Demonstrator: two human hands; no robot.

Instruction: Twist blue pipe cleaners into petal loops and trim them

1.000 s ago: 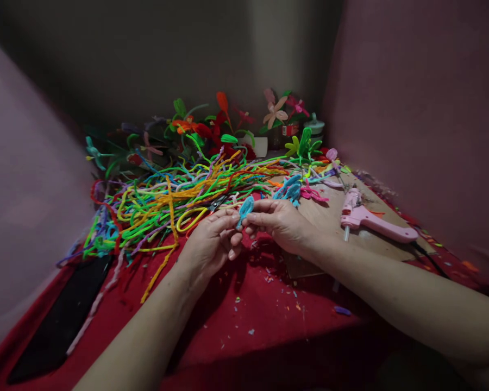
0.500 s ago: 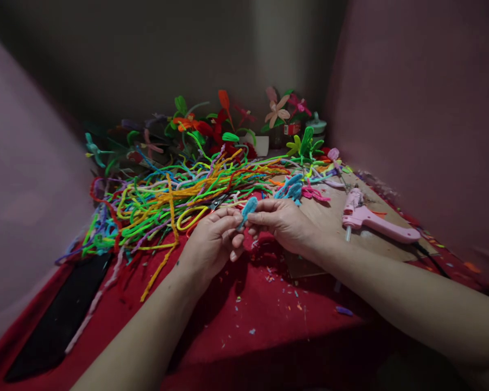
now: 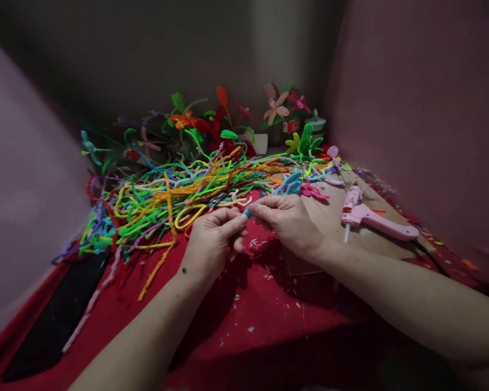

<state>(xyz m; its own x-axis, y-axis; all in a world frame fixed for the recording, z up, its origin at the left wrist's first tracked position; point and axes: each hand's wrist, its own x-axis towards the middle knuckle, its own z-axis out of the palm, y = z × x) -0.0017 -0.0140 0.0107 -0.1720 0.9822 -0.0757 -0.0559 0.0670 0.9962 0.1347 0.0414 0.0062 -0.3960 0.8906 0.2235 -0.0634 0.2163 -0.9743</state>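
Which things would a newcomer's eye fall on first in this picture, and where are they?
Probably the heap of bright fuzzy stems first, spread over the left and middle of the red cloth. Nearer, at the centre, the left hand and right hand pinch a small blue piece between their fingertips. On the right, a pink glue gun lies on a brown board.

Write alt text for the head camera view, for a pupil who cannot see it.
The left hand and right hand pinch a small blue fuzzy piece above a red cloth. Beyond them lies a heap of colourful pipe cleaners, with fuzzy flowers behind it. A pink glue gun rests on cardboard to the right.
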